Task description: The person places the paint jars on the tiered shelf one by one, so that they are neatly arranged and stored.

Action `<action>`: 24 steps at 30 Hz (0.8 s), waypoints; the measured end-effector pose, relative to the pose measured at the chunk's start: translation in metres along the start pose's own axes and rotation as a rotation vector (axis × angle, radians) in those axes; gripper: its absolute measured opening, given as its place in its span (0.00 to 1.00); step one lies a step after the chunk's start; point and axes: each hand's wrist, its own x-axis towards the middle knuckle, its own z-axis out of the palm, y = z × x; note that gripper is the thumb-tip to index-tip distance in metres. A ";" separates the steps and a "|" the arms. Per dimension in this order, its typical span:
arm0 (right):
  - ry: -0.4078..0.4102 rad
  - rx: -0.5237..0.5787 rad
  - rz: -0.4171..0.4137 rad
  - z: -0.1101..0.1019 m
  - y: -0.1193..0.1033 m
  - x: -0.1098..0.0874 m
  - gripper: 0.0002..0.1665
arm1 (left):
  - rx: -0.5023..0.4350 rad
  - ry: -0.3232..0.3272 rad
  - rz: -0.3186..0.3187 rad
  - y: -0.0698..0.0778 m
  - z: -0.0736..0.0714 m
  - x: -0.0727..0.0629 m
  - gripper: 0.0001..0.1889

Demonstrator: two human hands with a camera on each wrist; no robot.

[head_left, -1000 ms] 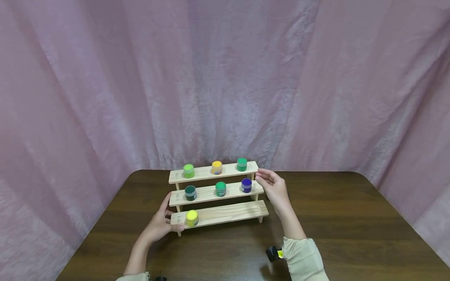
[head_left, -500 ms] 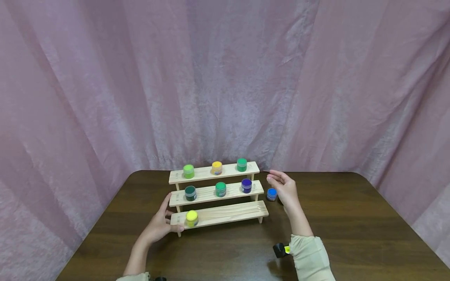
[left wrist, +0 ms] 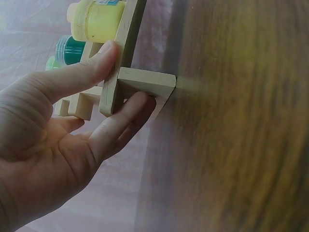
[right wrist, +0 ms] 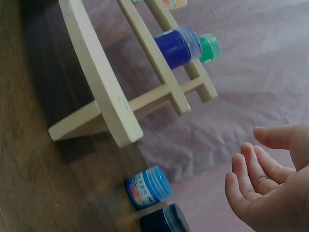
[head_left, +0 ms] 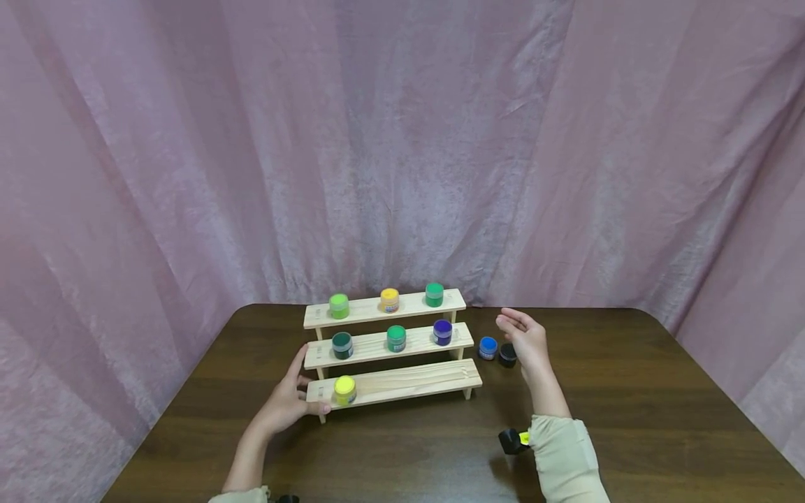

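Note:
My left hand grips the left end of a three-tier wooden display rack. In the left wrist view its thumb lies on the lowest shelf and fingers reach below, against the rack's leg. A yellow paint jar stands near that thumb. My right hand hovers right of the rack with loosely bent fingers and holds nothing. Close to it on the table are a blue paint jar and a black paint jar.
The middle shelf bears dark green, green and purple jars. On the top shelf are light green, orange-yellow and green ones. A pink curtain hangs behind the brown table.
My right hand has moved right, away from the rack's right end, uncovering the blue and black jars. The left hand keeps its hold on the rack.

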 end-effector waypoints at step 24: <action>0.064 -0.020 0.112 -0.006 0.036 0.016 0.30 | 0.000 -0.004 -0.017 -0.001 0.000 0.000 0.66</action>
